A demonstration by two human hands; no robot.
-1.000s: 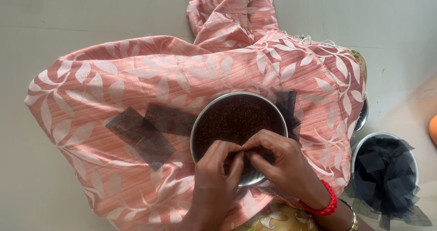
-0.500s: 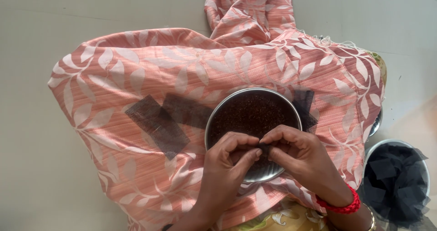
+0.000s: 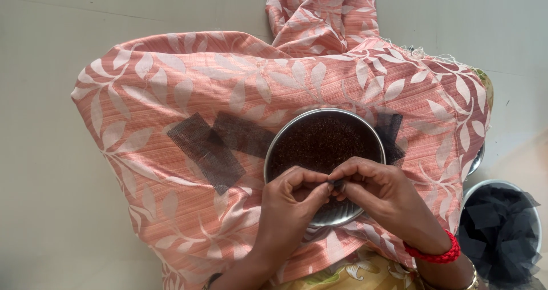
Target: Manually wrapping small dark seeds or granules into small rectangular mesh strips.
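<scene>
A round steel plate (image 3: 274,147) filled with dark brown seeds rests on a pink cloth with a white leaf pattern (image 3: 188,84). Over the plate's near edge, my left hand (image 3: 288,201) and my right hand (image 3: 382,196) meet fingertip to fingertip, pinching a small dark piece of net (image 3: 338,182) between them. A red bangle circles my right wrist. What sits inside the pinched net is hidden by my fingers.
Two flat black net rectangles (image 3: 208,147) lie on the cloth left of the plate, another dark net piece (image 3: 391,133) at its right. A steel bowl full of black net pieces (image 3: 502,233) stands at lower right. A second steel rim (image 3: 478,158) peeks from under the cloth.
The view has shifted so the cloth and plate sit further right and lower. My hands stay pinched together over the plate's near edge, fingers working slightly.
</scene>
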